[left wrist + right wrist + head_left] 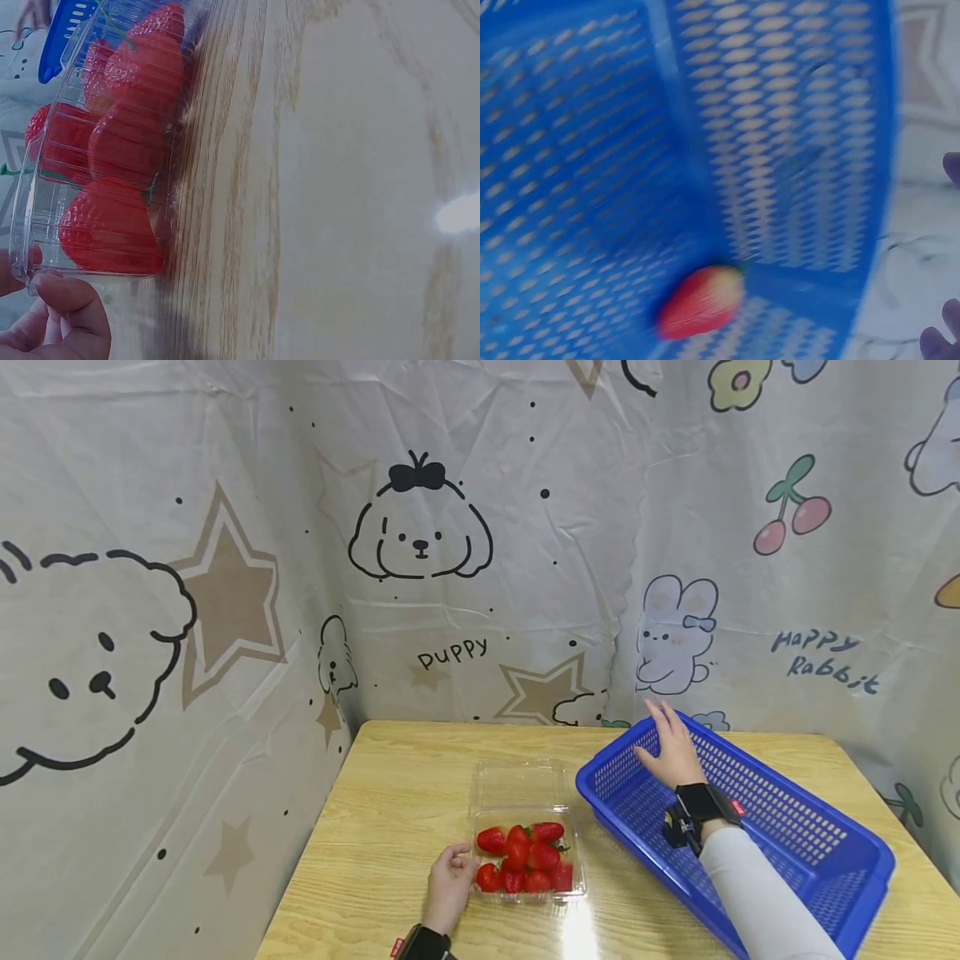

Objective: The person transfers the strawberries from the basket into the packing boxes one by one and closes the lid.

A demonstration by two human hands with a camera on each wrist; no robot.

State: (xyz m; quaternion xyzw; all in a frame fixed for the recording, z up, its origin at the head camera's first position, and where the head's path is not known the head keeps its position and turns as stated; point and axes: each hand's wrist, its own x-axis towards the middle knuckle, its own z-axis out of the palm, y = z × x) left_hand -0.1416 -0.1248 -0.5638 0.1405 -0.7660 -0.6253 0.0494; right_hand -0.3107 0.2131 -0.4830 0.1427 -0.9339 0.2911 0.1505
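My left hand (450,887) pinches the near-left corner of a clear plastic box (579,860) between thumb and fingers. Several red strawberries (517,849) lie inside that box, and its clear lid (517,783) is folded back behind it. In the left wrist view, the thumb (69,292) presses the box's rim beside a large strawberry (112,229). Over the far-left end of a blue plastic basket (787,818) is my right hand (673,758), its fingers spread and holding nothing. One strawberry (703,301) lies in a corner of the basket in the right wrist view.
Both containers stand on a light wooden table (390,810), the basket slanting across its right side. A pale curtain (465,610) with cartoon drawings hangs behind the table and along both sides.
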